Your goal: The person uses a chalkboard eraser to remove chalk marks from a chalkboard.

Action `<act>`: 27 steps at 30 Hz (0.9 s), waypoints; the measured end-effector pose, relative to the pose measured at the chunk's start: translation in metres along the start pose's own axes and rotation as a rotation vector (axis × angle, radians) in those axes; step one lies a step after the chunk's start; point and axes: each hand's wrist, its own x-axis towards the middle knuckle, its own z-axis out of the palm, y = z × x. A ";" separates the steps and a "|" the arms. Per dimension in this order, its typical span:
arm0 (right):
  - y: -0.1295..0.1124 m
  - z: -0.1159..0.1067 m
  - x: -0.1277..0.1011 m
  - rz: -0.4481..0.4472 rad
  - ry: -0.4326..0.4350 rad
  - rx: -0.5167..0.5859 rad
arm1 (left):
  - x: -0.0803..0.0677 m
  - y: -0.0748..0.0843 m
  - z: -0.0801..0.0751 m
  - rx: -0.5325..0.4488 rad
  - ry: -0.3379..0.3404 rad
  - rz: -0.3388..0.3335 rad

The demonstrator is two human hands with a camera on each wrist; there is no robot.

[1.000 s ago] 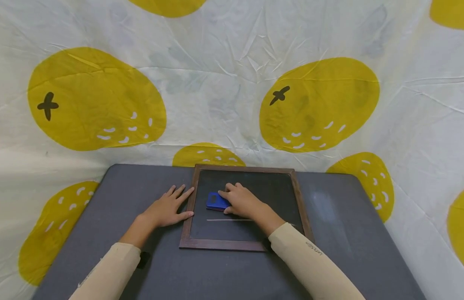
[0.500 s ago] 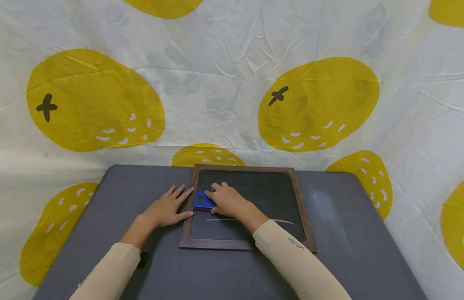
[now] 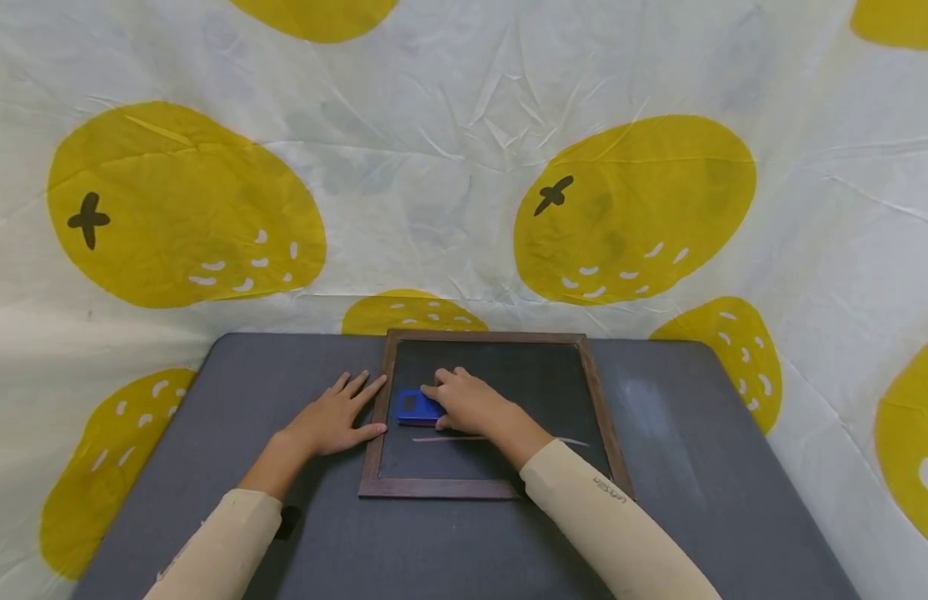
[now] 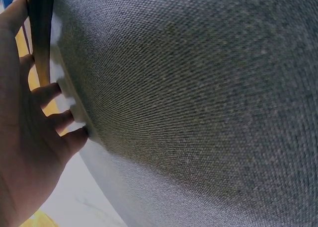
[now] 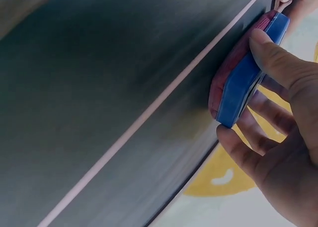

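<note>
Holding the blue eraser (image 3: 415,407) with thumb on one side and fingers curled round the other, the right hand (image 3: 475,403) keeps it flat on the chalkboard (image 3: 539,392). The eraser sits near the board's left side, just above a thin chalk line (image 3: 449,439) that runs across the board, and close to the left part of the wooden frame (image 3: 374,450). To the right of the hand, the dark board has lots of open room up to the far frame edge.

The left hand (image 3: 332,415) lies flat on the gray table (image 3: 284,367), fingers spread, with fingertips touching the left side of the frame. The table has wide room on the right, where a pale chalky smudge (image 3: 647,400) shows. A white cloth with yellow fruit shapes (image 3: 629,208) hangs behind the table and around its edges.

From the right wrist view, the eraser (image 5: 248,73) shows a red felt bottom under its blue top, which the head view hides, and the chalk line (image 5: 149,113) looks pink. From the left wrist view, the left hand's fingers (image 4: 47,93) rest beside the frame (image 4: 42,33), and the table (image 4: 198,88) shows a rough woven cover
</note>
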 end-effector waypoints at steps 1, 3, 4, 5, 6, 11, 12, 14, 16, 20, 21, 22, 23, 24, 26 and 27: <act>0.003 0.001 -0.003 0.003 0.003 0.008 | 0.000 0.000 0.000 -0.002 -0.002 -0.005; 0.009 0.003 -0.010 0.009 0.015 0.023 | -0.001 -0.001 0.000 -0.002 0.005 -0.002; 0.013 0.004 -0.014 0.011 0.018 0.032 | -0.001 -0.001 0.000 -0.004 0.008 0.000; 0.017 0.005 -0.018 0.016 0.019 0.042 | 0.000 -0.001 0.001 -0.005 0.006 -0.001; 0.020 0.006 -0.023 0.017 0.022 0.049 | 0.000 -0.002 0.002 -0.007 0.006 0.000; 0.039 0.013 -0.046 0.027 0.047 0.099 | 0.000 -0.004 0.005 -0.012 0.006 0.010; 0.042 0.014 -0.050 0.030 0.053 0.111 | 0.000 -0.004 0.006 -0.013 0.008 0.013; 0.049 0.017 -0.060 0.033 0.061 0.134 | -0.003 -0.002 0.008 -0.014 0.009 0.007; 0.055 0.020 -0.069 0.039 0.065 0.153 | -0.006 0.000 0.009 -0.018 0.008 0.002; 0.068 0.025 -0.088 0.056 0.063 0.173 | -0.011 0.005 0.012 -0.026 0.011 -0.007; 0.072 0.026 -0.093 0.059 0.066 0.173 | -0.013 0.007 0.012 -0.027 0.012 -0.011; 0.075 0.027 -0.098 0.064 0.067 0.173 | -0.014 0.009 0.012 -0.028 0.016 -0.010; 0.079 0.029 -0.103 0.066 0.069 0.169 | -0.015 0.010 0.012 -0.030 0.019 -0.012; 0.083 0.030 -0.107 0.069 0.072 0.165 | -0.016 0.012 0.012 -0.029 0.020 -0.014; 0.091 0.032 -0.116 0.073 0.078 0.155 | -0.019 0.015 0.012 -0.030 0.023 -0.020; 0.095 0.033 -0.121 0.073 0.084 0.149 | -0.020 0.017 0.012 -0.031 0.025 -0.022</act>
